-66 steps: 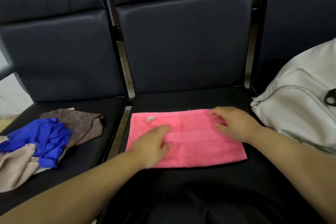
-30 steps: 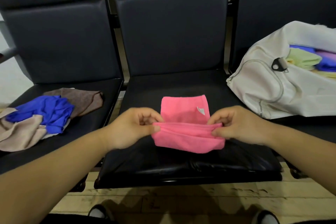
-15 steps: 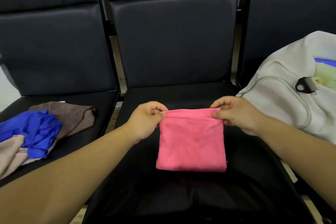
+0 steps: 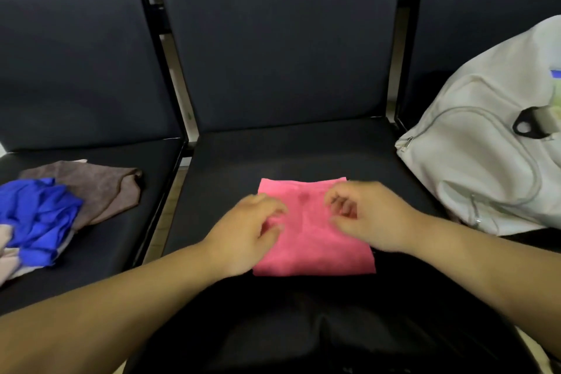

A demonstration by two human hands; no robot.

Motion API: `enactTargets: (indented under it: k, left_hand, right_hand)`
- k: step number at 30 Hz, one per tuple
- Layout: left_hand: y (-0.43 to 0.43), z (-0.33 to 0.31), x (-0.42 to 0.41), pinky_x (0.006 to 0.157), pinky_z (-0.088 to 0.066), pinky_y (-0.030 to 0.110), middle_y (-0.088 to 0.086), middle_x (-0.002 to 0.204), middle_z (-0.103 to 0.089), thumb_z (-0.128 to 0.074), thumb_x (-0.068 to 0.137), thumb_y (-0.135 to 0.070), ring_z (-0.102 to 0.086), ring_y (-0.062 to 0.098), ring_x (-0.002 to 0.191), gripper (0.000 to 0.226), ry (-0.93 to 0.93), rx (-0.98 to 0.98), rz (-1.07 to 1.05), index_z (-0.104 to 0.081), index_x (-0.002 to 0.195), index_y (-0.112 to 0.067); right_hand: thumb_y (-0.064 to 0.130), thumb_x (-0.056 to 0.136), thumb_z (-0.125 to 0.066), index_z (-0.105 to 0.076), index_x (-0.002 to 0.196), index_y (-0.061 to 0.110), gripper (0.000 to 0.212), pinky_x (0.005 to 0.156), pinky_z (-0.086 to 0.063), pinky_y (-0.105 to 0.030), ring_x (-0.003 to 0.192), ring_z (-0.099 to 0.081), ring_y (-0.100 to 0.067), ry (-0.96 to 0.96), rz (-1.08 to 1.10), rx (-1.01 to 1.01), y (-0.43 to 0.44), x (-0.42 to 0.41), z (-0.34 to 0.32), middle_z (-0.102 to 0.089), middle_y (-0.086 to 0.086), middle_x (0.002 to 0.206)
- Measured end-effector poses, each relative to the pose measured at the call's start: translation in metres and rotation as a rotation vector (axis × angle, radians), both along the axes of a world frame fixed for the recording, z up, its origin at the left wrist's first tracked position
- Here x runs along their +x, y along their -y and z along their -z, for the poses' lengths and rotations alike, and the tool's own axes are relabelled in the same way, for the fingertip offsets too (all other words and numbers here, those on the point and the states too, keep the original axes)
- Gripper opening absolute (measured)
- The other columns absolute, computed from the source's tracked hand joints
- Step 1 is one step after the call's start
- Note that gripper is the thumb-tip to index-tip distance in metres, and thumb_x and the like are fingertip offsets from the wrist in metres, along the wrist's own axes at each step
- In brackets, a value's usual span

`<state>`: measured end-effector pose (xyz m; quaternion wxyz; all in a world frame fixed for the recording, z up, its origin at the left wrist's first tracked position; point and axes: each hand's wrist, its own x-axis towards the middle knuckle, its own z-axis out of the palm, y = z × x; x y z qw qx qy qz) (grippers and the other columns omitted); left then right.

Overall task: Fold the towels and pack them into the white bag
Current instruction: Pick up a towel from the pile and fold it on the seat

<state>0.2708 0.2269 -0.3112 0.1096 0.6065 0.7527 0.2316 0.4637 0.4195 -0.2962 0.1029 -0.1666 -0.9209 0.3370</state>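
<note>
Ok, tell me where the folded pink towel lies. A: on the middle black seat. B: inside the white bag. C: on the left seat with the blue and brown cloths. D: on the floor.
A: the folded pink cloth towel lies flat on the middle black padded seat, apart from the white fabric bag on the right.
</note>
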Motion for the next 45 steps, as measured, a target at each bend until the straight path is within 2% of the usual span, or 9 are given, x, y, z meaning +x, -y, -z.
enactTargets:
  k: [5,8,11,14,18,21,28,39,45]
  left_hand:
    - [0.031,0.011,0.012,0.108,-0.032,0.016,-0.017,0.135,-0.055,-0.063,0.094,-0.046,-0.044,0.000,0.127,0.048,-0.074,-0.215,0.167,-0.054,0.139,-0.031]
    - [0.042,0.016,0.015,0.112,-0.033,0.020,-0.019,0.140,-0.054,-0.064,0.093,-0.044,-0.043,0.001,0.131,0.053,-0.059,-0.218,0.131,-0.051,0.144,-0.036]
    - [0.053,0.016,0.022,0.109,-0.041,0.025,-0.019,0.134,-0.058,-0.066,0.092,-0.040,-0.048,0.001,0.126,0.051,-0.017,-0.203,0.078,-0.053,0.141,-0.040]
    - [0.065,0.010,0.029,0.101,-0.045,0.020,-0.023,0.125,-0.062,-0.067,0.089,-0.031,-0.055,-0.003,0.115,0.051,0.013,-0.191,0.082,-0.055,0.137,-0.041]
    - [0.074,-0.002,0.035,0.074,-0.049,0.021,-0.024,0.085,-0.064,-0.065,0.084,-0.019,-0.063,0.003,0.080,0.045,0.164,-0.124,-0.020,-0.053,0.123,-0.040]
    - [0.069,-0.010,0.036,0.075,-0.051,0.028,-0.015,0.084,-0.065,-0.060,0.092,-0.016,-0.063,0.008,0.078,0.040,0.304,-0.071,-0.142,-0.048,0.122,-0.040]
    - [0.053,-0.006,0.041,0.079,-0.054,0.039,-0.004,0.086,-0.060,-0.044,0.106,-0.034,-0.062,0.011,0.079,0.035,0.189,-0.073,-0.211,-0.031,0.138,-0.037]
    - [0.021,0.013,0.027,0.062,-0.047,0.029,-0.004,0.077,-0.059,-0.042,0.106,-0.035,-0.061,0.010,0.070,0.036,0.132,-0.155,-0.373,-0.029,0.140,-0.037]
    - [0.017,0.012,0.025,0.072,-0.049,0.033,-0.012,0.119,-0.041,-0.046,0.105,-0.033,-0.061,0.017,0.083,0.026,0.030,-0.178,-0.376,-0.036,0.129,-0.036]
  right_hand:
    - [0.042,0.082,-0.072,-0.063,0.127,0.035,0.046,0.100,-0.042,-0.019,0.111,-0.055,0.001,0.282,-0.207,0.196,0.024,0.040,0.022,-0.062,0.022,0.121]
    - [0.034,0.092,-0.068,-0.059,0.139,0.034,0.048,0.105,-0.039,-0.020,0.124,-0.056,-0.010,0.202,-0.111,0.285,0.034,0.051,0.034,-0.063,0.014,0.135]
    - [0.028,0.093,-0.071,-0.067,0.129,0.038,0.038,0.100,-0.043,-0.015,0.114,-0.062,-0.002,0.145,0.022,0.219,0.043,0.058,0.033,-0.069,0.019,0.124]
    - [0.019,0.091,-0.075,-0.072,0.113,0.039,0.030,0.100,-0.049,-0.019,0.109,-0.064,0.008,0.114,0.032,-0.112,0.047,0.062,0.019,-0.072,0.022,0.113]
    - [0.011,0.092,-0.073,-0.073,0.105,0.035,0.028,0.098,-0.052,-0.024,0.105,-0.069,-0.004,0.091,0.035,-0.377,0.049,0.064,0.002,-0.076,0.008,0.105]
    - [0.017,0.098,-0.064,-0.067,0.105,0.039,0.024,0.090,-0.050,-0.030,0.094,-0.069,-0.014,0.088,0.069,-0.364,0.049,0.061,-0.002,-0.075,0.002,0.097]
    - [0.029,0.106,-0.045,-0.051,0.117,0.040,0.016,0.080,-0.044,-0.024,0.089,-0.061,-0.003,0.091,0.163,-0.144,0.045,0.053,0.007,-0.065,0.011,0.096]
    - [0.038,0.103,-0.050,-0.048,0.113,0.032,0.011,0.073,-0.055,-0.038,0.074,-0.065,-0.014,0.268,0.218,0.012,0.015,0.018,0.023,-0.066,0.004,0.082]
    - [0.040,0.097,-0.060,-0.052,0.110,0.030,0.018,0.078,-0.051,-0.032,0.086,-0.061,-0.015,0.231,0.220,0.130,0.007,0.004,0.031,-0.059,0.010,0.091]
